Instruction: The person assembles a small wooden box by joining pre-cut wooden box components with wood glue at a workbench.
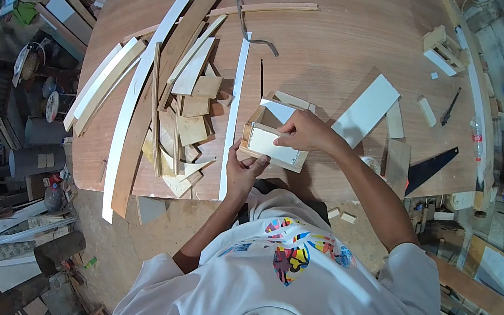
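Note:
A small wooden box with white panels (274, 148) is tilted near the table's front edge. My left hand (242, 173) grips its lower left corner, thumb on the near side. My right hand (306, 131) is over the box's upper right part, its fingers closed around the edge of a white panel; the fingertips are partly hidden. A row of small dark marks runs along the white face between my hands. Just behind the box lies a short wooden piece (294, 101).
Wood strips and offcuts (197, 105) are piled on the left of the table (327, 36). To the right lie a white board (366, 110), a handsaw (432, 169), a screwdriver-like tool (451, 106) and another small wooden box (444, 51). A plastic bottle (476, 139) is near the right edge.

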The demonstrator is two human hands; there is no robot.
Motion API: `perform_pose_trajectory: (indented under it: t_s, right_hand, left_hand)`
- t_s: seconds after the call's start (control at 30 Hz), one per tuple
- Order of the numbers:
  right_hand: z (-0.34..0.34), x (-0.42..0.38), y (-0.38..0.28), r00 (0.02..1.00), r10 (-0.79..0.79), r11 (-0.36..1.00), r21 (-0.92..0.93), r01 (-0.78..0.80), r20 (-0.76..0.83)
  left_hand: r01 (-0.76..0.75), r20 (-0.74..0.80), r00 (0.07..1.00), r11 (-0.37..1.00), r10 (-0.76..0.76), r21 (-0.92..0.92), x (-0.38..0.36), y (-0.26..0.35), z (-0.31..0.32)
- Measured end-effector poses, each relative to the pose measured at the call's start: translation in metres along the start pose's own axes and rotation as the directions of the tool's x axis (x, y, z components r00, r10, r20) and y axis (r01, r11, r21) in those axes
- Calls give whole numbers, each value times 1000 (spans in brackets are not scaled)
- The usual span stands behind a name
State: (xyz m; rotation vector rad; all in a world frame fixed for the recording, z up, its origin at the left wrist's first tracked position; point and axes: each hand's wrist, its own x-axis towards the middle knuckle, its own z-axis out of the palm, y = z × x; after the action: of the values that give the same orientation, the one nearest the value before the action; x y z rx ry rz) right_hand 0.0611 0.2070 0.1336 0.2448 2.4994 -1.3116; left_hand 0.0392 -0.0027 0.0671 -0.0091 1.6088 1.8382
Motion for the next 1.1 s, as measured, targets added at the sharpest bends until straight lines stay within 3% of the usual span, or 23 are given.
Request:
perform_pose_trajectory:
  t_s: [0.6, 0.77, 1.1]
  right_hand:
    - [4, 2, 8, 999, -31, 999, -24, 30, -31]
    - [1, 3, 5, 996, 60, 997, -46, -57, 69]
    - [2, 3, 3, 1000, 18, 999, -31, -18, 23]
  left_hand:
    - [29, -10, 1000, 998, -29, -52, -1, -2, 0]
    - [25, -11, 1000, 999, -26, -45, -2, -2, 1]
    - [8, -5, 1000, 1000, -8, -24, -3, 2, 3]
